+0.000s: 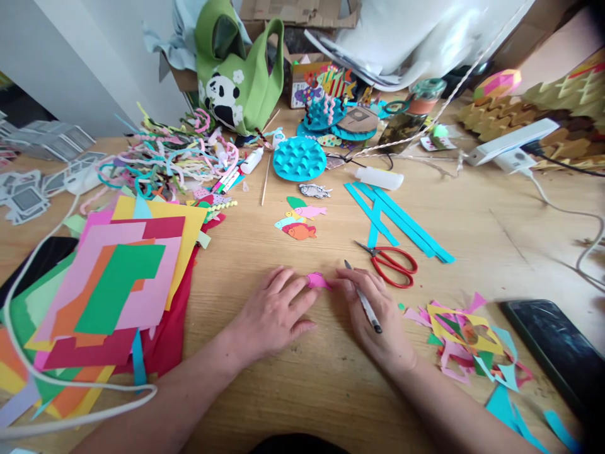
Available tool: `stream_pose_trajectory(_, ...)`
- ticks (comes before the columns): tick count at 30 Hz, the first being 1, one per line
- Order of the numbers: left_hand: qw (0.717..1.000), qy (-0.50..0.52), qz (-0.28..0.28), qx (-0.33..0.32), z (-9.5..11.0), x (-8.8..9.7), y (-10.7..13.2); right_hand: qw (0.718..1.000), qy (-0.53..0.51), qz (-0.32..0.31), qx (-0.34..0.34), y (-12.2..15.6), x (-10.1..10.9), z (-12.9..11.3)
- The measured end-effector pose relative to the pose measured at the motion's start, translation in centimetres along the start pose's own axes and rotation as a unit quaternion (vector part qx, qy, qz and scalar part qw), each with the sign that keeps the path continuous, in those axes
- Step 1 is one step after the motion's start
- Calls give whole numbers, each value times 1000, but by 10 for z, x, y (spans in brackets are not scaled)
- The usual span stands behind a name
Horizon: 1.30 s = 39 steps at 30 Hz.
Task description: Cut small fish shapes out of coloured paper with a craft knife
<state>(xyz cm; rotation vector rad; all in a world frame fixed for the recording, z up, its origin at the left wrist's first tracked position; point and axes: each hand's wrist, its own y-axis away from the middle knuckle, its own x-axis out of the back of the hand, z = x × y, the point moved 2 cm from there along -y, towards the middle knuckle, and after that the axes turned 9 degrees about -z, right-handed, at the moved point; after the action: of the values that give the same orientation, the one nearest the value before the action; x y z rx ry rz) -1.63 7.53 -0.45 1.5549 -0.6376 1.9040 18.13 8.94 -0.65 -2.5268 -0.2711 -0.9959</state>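
Observation:
A small pink paper cut-out [316,280] lies on the wooden table [302,391] between my two hands. My left hand [274,312] rests flat, its fingertips pressing on the left end of the pink piece. My right hand [375,318] touches the piece's right end and grips a pen [363,302] that points away from me. Several finished paper fish [299,222], pink, blue and orange, lie just beyond the hands. Red-handled scissors [391,263] lie closed to the right of the pen.
A stack of coloured paper sheets [118,284] fills the left. Paper scraps [467,343] and a dark phone [558,353] lie at right. Blue strips [401,224], a blue wavy disc [299,159], glue bottles [378,178], curly paper strips [174,157] and a green panda bag [234,75] sit farther back.

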Motion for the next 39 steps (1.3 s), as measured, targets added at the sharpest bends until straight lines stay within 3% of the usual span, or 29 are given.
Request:
stream_pose_trajectory(6, 1000, 1, -3, -5, 1, 1, -1, 1000, 1, 4, 22, 2, 3, -6)
stream_pose_trajectory(12, 1000, 3, -14, -1, 4, 0, 0, 992, -118, 30, 27, 8, 4, -4)
stream_pose_trajectory(15, 1000, 6, -22, -3, 4, -1, 0, 979, -194, 44, -34, 5, 3, -1)
stream_pose_trajectory(18, 1000, 14, -24, -12, 4, -1, 0, 948, -288, 38, -128, 1, 1, 2)
stream_pose_trajectory(21, 999, 30, -16, -10, 2, 1, -1, 922, -342, 31, -179, -1, -1, 5)
stream_pose_trajectory(29, 999, 29, -2, -24, 2, 2, 0, 911, -345, 5, -224, 0, -6, 10)
stream_pose_trajectory(39, 999, 2, -36, 25, 18, -3, -7, 914, -342, 70, -207, -4, -2, 5)
